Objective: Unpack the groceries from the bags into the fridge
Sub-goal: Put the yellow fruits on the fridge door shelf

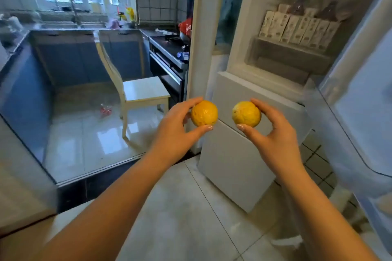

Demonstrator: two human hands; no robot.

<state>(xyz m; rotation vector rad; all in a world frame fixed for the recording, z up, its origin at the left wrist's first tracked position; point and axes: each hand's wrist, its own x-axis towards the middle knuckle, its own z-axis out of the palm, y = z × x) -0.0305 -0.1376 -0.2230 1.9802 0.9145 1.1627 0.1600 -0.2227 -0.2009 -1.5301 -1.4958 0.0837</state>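
My left hand (pixel 176 125) holds an orange (pixel 204 113) between thumb and fingers, out in front of me. My right hand (pixel 269 133) holds a second, yellower orange (pixel 246 113) the same way, a short gap to the right of the first. Both fruits hang in front of the white fridge (pixel 237 150). The fridge's upper compartment stands open, with a row of cartons (pixel 297 27) on a shelf inside. Its open door (pixel 360 82) swings out at the right.
A cream chair (pixel 135 89) stands on the kitchen floor to the left, past a dark threshold (pixel 101 184). Behind it run blue cabinets, a sink under the window, and a black stove (pixel 169 48). A red bag (pixel 186 25) sits by the stove. Small litter lies on the floor.
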